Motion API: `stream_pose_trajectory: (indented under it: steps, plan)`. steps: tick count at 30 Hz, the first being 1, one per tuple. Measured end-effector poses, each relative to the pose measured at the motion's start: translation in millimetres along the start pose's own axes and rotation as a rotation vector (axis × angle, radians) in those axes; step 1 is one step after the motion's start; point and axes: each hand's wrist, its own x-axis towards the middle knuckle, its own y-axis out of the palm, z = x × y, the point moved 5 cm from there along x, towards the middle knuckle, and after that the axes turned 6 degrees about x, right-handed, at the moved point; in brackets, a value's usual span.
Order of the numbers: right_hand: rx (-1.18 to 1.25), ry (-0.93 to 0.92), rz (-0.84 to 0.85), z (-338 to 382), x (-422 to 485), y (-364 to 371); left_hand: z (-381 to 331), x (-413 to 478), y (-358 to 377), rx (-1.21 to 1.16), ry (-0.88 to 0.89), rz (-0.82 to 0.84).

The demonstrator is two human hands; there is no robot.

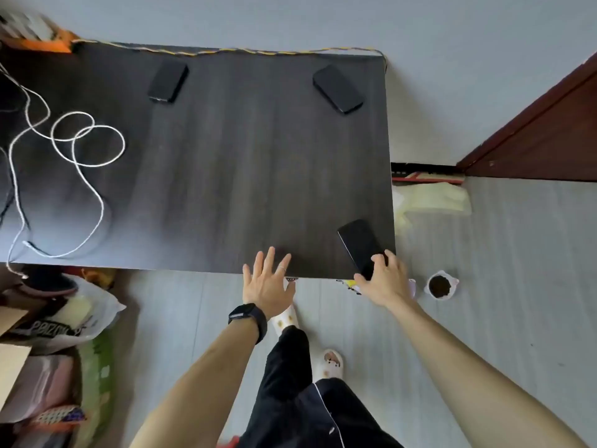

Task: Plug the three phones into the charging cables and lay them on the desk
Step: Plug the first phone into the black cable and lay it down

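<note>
You are at the first step: your right hand (pixel 386 279) grips the near end of the nearest phone (pixel 360 245) at the lower right corner of the desk (pixel 226 156), while your left hand (pixel 268 279) hovers empty with fingers spread wide at the desk's bottom edge. The other two phones (pixel 168 81) (pixel 337 88) lie unplugged near the top edge, well apart from the looped white charging cable (pixel 87 147) at the left of the frame. Next, I judge, you carry the held phone left to the cable's free plug (pixel 27 243) and line up its port.

Soft even daylight, slight motion blur, wide-angle edge distortion.
</note>
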Motion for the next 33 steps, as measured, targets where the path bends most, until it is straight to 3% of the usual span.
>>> stream_pose_trajectory:
  steps: [6,11,18,21,25,33]
  plan:
    - [-0.055,0.003,-0.130,7,20,-5,14,15,13,0.018,0.024,0.034]
    - [0.058,0.026,-0.182,6,18,-5,17,14,19,-0.005,-0.011,0.055]
    - [0.323,0.117,0.025,-2,19,6,10,12,4,-0.061,-0.047,0.144]
    - [0.397,0.104,0.079,-1,17,8,4,11,-8,-0.266,-0.118,0.198]
    - [0.470,-0.012,0.162,17,9,4,-4,4,-34,-0.723,-0.232,0.159]
    - [0.625,-0.306,0.507,118,-32,-2,19,-53,-66,-1.327,-0.359,0.081]
